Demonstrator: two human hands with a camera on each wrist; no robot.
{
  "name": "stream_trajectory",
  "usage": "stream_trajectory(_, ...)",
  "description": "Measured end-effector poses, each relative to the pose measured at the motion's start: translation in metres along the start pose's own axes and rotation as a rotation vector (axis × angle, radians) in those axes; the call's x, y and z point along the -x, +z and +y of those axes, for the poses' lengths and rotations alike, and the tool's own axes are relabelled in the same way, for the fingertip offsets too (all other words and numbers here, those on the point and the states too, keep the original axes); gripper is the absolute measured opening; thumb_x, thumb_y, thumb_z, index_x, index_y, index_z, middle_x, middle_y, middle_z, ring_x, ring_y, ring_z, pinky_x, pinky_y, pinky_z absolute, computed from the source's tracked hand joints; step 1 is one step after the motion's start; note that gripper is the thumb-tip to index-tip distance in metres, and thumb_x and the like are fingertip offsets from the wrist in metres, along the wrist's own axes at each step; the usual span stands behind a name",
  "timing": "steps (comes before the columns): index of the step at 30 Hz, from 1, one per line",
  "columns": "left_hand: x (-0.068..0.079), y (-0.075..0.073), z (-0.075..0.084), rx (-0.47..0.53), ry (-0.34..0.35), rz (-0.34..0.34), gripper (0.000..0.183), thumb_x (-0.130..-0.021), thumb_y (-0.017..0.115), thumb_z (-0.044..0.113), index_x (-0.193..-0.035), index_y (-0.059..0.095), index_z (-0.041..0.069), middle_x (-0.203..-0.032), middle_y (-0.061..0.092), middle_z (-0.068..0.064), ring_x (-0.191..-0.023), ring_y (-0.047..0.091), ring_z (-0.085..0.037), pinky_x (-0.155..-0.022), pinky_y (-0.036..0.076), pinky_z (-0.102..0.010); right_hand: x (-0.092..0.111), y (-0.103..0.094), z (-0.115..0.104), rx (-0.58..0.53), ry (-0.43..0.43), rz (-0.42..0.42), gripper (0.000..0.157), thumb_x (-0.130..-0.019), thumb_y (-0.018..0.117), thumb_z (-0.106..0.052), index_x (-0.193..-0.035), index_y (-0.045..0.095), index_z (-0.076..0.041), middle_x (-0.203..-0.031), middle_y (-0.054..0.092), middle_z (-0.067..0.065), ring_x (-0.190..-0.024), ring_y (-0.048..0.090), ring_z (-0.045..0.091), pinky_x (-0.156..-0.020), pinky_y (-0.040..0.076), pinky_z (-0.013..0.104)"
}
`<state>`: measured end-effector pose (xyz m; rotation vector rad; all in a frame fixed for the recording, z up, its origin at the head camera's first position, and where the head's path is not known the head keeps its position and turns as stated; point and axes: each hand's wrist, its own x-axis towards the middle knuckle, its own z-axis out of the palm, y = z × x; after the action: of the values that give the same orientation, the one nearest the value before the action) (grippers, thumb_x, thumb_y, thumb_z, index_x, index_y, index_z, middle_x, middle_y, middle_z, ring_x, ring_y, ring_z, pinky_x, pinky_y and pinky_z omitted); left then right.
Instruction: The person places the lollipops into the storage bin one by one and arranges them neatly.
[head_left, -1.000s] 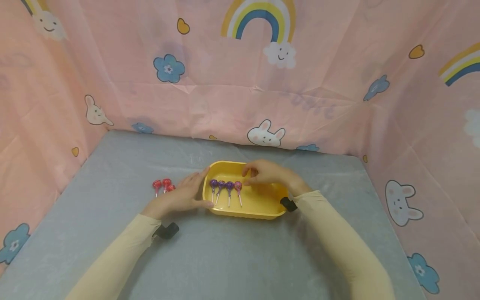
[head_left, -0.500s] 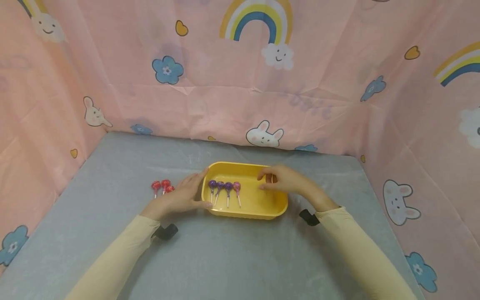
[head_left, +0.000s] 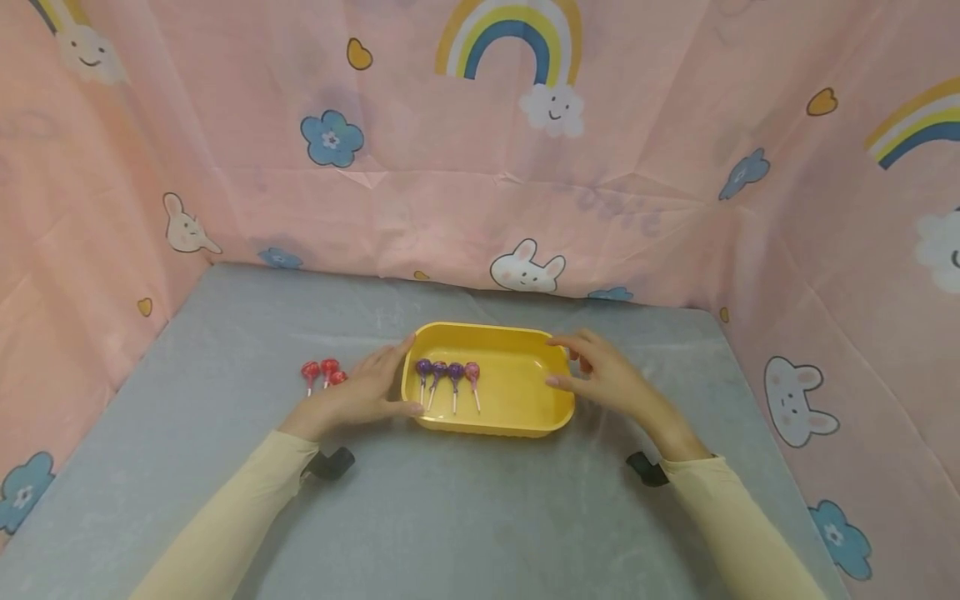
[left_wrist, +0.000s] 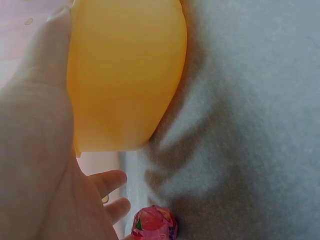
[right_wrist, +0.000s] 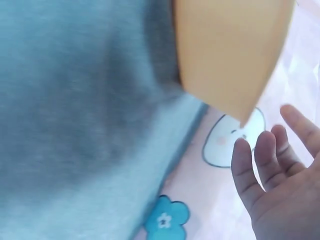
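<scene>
Touching the yellow tray (head_left: 517, 396) from left, the left hand (head_left: 362, 393) has relaxed fingers; the right hand (head_left: 609, 377), loosely spread, is by the right rim. Four lollipops (head_left: 455, 372) rest inside, red lollipops (head_left: 329, 367) left of it.

Soft, even light is filling the head view, glinting faintly inside the yellow tray (head_left: 517, 398). In the left wrist view, streaked shadows (left_wrist: 182, 152) are darkening the grey tabletop (left_wrist: 270, 60); the right wrist view is showing blur, its pink backdrop (right_wrist: 215, 200) looking pale.
</scene>
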<state>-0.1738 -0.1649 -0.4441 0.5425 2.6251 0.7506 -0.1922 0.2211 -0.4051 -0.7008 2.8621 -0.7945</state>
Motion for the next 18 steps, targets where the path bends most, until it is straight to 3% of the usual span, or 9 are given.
stream_trajectory(9,0.0,0.0,0.002,0.006,-0.007,0.0,0.116,-0.082,0.069,0.063,-0.16,-0.004,0.022,-0.167,0.014,-0.017,-0.154,0.009,-0.041,-0.121,0.017,-0.064,0.021,0.013,0.016,-0.083,0.095,-0.058,0.089,-0.085,0.074,-0.05,-0.156,0.027,-0.023,-0.143,0.039,0.009,-0.121,0.05,0.031,-0.091,0.051,0.046)
stream_trajectory(14,0.001,0.0,0.002,0.008,-0.006,0.003,0.115,-0.082,0.069,0.063,-0.16,-0.005,0.022,-0.167,0.014,-0.017,-0.154,0.01,-0.042,-0.121,0.017,-0.064,0.029,0.023,0.019,-0.141,0.111,-0.1,0.097,-0.085,0.076,-0.043,-0.159,0.015,-0.024,-0.154,0.032,0.011,-0.127,0.051,0.032,-0.097,0.05,0.051)
stream_trajectory(18,0.001,0.002,0.0,0.011,0.001,0.002,0.115,-0.083,0.067,0.064,-0.16,-0.008,0.024,-0.167,0.013,-0.016,-0.154,0.009,-0.042,-0.121,0.017,-0.065,0.032,0.031,0.022,-0.192,0.126,-0.115,0.104,-0.085,0.076,-0.042,-0.16,0.006,-0.026,-0.162,0.023,0.015,-0.132,0.049,0.036,-0.108,0.042,0.06)
